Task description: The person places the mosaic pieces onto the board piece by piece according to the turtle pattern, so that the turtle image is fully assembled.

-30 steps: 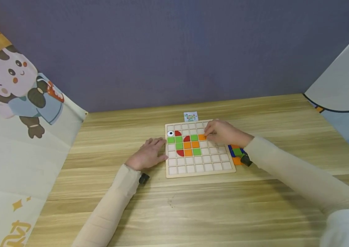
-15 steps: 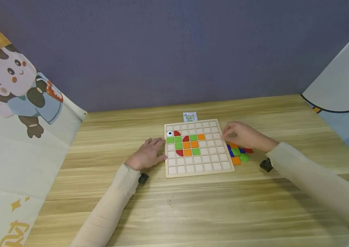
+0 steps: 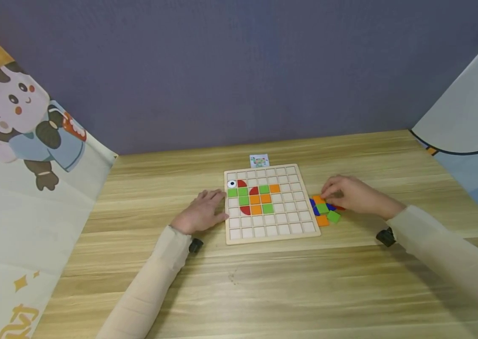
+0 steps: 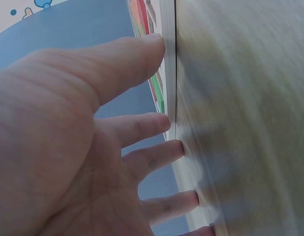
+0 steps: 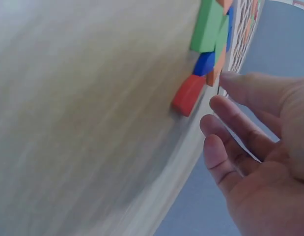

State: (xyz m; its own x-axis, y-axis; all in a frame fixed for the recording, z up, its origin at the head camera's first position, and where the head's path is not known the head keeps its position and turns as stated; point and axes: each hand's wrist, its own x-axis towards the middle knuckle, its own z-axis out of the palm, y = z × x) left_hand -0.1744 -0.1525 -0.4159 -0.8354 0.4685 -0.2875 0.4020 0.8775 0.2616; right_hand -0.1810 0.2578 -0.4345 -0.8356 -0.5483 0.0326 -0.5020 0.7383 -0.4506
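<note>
Against the left hand [image 3: 198, 213], flat square board [image 3: 279, 207], near edge roughly crosswise.

grid board [image 3: 272, 230]: pale wood | tiles [image 3: 333, 216]: smooth, matt (painted-looking) | table [image 3: 264, 292]: wood-grain, smooth

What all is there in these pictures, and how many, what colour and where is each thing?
Table: 1, wood-toned, in front of the backdrop
Backdrop: 1, dark blue-grey, at the back
Side walls: 2, pale with coloured prints, left and right
Grid board: 1, pale wood, on the table
Eye piece: 1, white and black, on the board
Curved pieces: 3, red, on the board
Square pieces: 5 green and 4 orange, on the board
Loose pieces: several, some hidden; orange, green, blue, red; right of the board
Card: 1, white with coloured picture, at the board's far edge
Wrist cameras: 2, black, on the wrists
Sleeves: 2, cream, on the arms
Left hand: 1, bare, at the board's left edge
Right hand: 1, bare, at the loose pieces
</note>
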